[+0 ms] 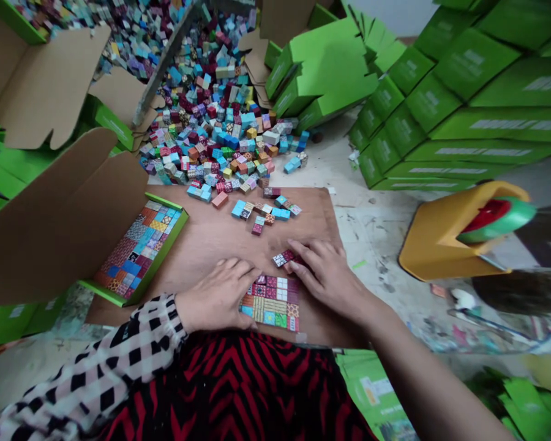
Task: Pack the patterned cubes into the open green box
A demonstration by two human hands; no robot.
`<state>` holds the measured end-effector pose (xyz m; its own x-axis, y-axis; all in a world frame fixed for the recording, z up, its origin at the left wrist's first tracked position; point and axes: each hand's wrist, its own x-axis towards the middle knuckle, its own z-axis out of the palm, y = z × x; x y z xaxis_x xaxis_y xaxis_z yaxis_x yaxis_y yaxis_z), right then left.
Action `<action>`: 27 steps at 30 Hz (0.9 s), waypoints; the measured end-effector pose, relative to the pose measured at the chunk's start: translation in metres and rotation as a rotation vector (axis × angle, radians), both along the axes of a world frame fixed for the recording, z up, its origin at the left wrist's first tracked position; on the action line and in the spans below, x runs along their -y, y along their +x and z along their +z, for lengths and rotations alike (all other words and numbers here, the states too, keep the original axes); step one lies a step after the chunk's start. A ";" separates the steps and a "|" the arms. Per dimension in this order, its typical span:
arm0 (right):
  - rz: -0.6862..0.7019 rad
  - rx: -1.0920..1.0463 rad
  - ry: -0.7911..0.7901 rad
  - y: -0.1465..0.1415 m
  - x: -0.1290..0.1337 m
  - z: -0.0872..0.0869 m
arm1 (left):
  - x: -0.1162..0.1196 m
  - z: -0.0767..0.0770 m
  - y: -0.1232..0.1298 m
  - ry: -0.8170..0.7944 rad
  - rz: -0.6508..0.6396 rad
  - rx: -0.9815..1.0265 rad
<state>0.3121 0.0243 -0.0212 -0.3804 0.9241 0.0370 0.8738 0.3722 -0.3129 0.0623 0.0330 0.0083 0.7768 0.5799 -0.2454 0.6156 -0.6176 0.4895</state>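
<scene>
Patterned blocks (275, 306) lie in a flat, tight group on the brown board, close to my body. My left hand (220, 294) rests along the left edge of this group, fingers stretched out and pointing forward. Just beyond its far right corner, my right hand (326, 272) has its thumb and fingers around a short row of dark red and white patterned blocks (282, 258). The fingers partly cover that row. Several loose blocks (266, 211) in blue, maroon and brown lie farther up the board.
An open green box (165, 254) packed with patterned blocks stands left, its cardboard lid raised. A large heap of blocks (220, 122) lies beyond the board (197, 239). Stacked green boxes (441, 116) rise at right, near a yellow tape holder (434, 239) with green tape.
</scene>
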 end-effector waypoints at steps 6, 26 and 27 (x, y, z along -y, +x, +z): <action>-0.015 -0.030 0.005 0.003 -0.001 -0.009 | 0.002 -0.006 -0.005 0.007 -0.023 0.051; 0.068 -0.091 0.029 -0.006 -0.014 -0.007 | 0.016 0.002 -0.040 -0.048 0.199 -0.005; 0.067 -0.099 0.038 -0.006 -0.014 -0.008 | 0.016 0.001 -0.041 -0.054 0.207 0.002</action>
<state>0.3061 0.0384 -0.0288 -0.4341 0.8939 0.1121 0.8122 0.4421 -0.3806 0.0218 0.0169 0.0096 0.6430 0.7131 -0.2793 0.7256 -0.4506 0.5201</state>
